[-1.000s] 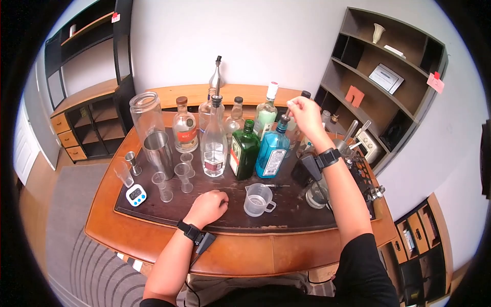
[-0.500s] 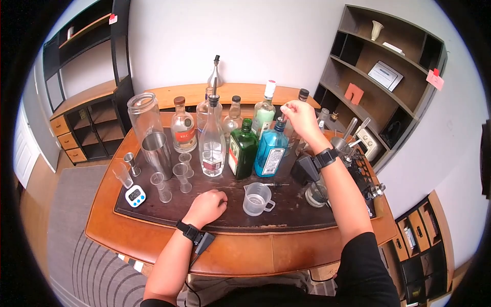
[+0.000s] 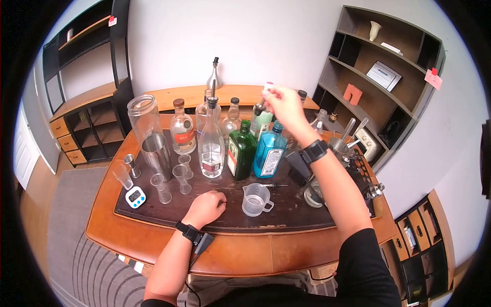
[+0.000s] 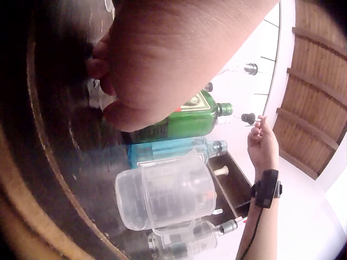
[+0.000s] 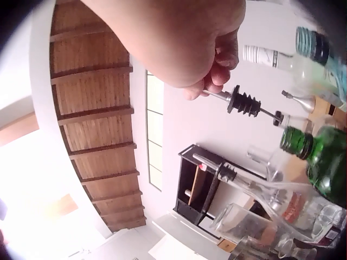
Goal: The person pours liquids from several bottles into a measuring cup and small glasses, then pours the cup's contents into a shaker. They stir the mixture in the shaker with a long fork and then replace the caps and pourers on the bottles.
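My right hand point(image 3: 287, 110) pinches the metal spout of a pourer point(image 5: 245, 103), whose black ribbed stopper hangs in the air above the bottles. In the right wrist view the stopper is off any bottle, near the open neck of the green bottle point(image 5: 327, 162). The blue bottle point(image 3: 270, 155) stands just right of the green one, its neck bare. My left hand point(image 3: 206, 209) rests on the dark table top point(image 3: 225, 223), fingers loosely curled and holding nothing. To its right is a clear measuring jug point(image 3: 254, 200).
Left of the green bottle stands a tall clear bottle with a pourer point(image 3: 211, 153). Further left are small glasses, a steel shaker point(image 3: 157, 156), a jigger point(image 3: 132, 166) and a white timer point(image 3: 135, 197). Another pourer point(image 3: 273, 185) lies behind the jug. Bar tools stand at the right.
My right hand has lifted the pourer out of the blue bottle and moved it left, toward the green bottle. My left hand has stayed in place on the table.
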Demonstrator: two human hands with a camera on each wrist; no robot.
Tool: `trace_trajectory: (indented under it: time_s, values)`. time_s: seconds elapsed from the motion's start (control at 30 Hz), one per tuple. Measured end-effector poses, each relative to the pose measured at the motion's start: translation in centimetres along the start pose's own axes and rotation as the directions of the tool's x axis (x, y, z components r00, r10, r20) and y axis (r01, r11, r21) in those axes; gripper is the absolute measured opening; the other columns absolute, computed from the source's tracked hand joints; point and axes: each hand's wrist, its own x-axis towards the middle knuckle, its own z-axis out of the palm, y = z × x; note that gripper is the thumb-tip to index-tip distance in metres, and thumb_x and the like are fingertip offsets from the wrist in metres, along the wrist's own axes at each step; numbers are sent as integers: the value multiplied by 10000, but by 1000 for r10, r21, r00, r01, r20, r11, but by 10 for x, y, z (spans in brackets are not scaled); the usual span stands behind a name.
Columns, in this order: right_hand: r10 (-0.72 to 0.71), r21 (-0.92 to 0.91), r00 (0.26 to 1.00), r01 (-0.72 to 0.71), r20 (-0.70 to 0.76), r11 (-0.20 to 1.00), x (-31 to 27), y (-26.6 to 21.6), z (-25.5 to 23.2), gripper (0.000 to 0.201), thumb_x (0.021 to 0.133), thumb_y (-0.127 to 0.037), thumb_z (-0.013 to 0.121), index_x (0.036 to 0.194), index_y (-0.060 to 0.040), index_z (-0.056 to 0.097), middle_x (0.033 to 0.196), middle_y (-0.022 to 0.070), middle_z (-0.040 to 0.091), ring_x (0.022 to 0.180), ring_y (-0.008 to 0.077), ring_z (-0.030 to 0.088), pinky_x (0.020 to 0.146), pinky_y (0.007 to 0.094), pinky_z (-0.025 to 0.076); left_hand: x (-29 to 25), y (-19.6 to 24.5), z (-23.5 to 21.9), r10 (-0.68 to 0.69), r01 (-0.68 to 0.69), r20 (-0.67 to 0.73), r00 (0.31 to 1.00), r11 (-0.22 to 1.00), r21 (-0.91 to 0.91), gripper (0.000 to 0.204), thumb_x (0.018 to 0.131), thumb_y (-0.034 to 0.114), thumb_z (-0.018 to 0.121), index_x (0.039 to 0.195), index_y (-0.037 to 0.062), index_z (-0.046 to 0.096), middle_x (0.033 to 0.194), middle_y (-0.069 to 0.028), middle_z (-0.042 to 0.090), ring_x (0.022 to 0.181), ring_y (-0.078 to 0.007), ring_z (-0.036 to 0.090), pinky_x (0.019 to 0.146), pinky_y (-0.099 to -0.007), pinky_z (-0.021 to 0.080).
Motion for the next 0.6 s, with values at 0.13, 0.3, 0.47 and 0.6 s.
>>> trace_trajectory:
  time_s: [0.13, 0.3, 0.47, 0.6]
  values:
    - [-1, 11, 999, 0, 50, 1000, -2, -3, 29, 213, 973, -191, 666, 912, 11, 692, 695, 20, 653, 606, 87, 590, 587, 267, 478, -1, -2, 1, 28, -28, -39, 999, 1000, -12, 173, 820, 134, 663, 949, 28, 707, 861, -163, 682, 842, -358, 666, 770, -455, 535]
    - [10, -186, 995, 9, 101, 983, -6, 12, 41, 248, 956, -188, 674, 830, 25, 676, 673, 74, 656, 613, 136, 619, 599, 318, 485, -1, -2, 1, 41, -42, -49, 998, 999, -15, 175, 821, 134, 662, 950, 24, 706, 864, -163, 683, 846, -359, 665, 775, -456, 534]
    - [3, -171, 993, 17, 116, 985, -10, 20, 43, 257, 942, -182, 681, 788, 23, 669, 672, 88, 666, 608, 143, 617, 592, 328, 481, 0, -2, 2, 56, -57, -52, 997, 998, -10, 167, 820, 127, 660, 944, 25, 706, 870, -163, 683, 852, -362, 665, 779, -456, 534]
    - [-15, -175, 993, 36, 118, 984, -9, 26, 44, 255, 937, -178, 687, 785, 26, 668, 662, 94, 664, 596, 140, 606, 575, 335, 472, -1, -4, 3, 53, -54, -45, 998, 999, -7, 161, 819, 125, 661, 938, 26, 707, 872, -162, 684, 854, -363, 666, 777, -452, 535]
